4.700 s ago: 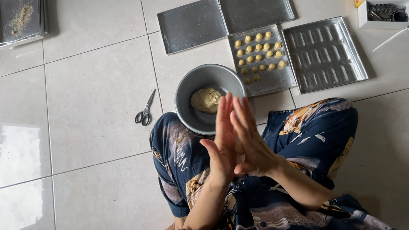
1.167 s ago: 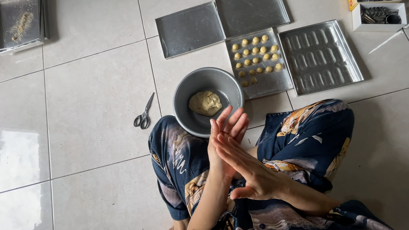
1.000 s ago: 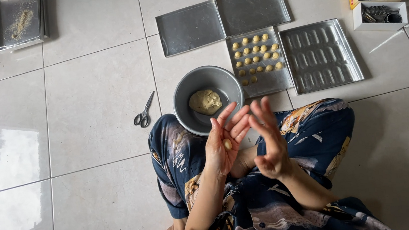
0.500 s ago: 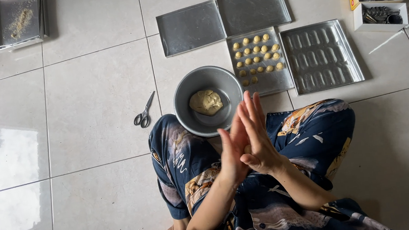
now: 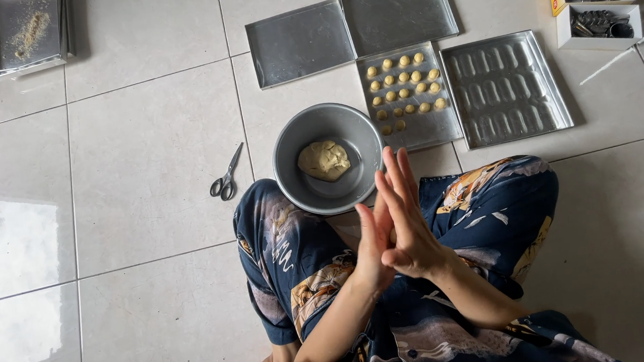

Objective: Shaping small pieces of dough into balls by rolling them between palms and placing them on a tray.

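2 hands (image 5: pixel 396 225) pressed together; fingers (image 5: pixel 393 179) straight.

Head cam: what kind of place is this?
Probably a home floor used for baking: a person sits cross-legged on pale floor tiles, beside a metal bowl of dough and a baking tray of small dough balls.

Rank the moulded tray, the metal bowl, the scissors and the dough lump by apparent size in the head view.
1. moulded tray
2. metal bowl, slightly smaller
3. dough lump and scissors look alike, so unranked
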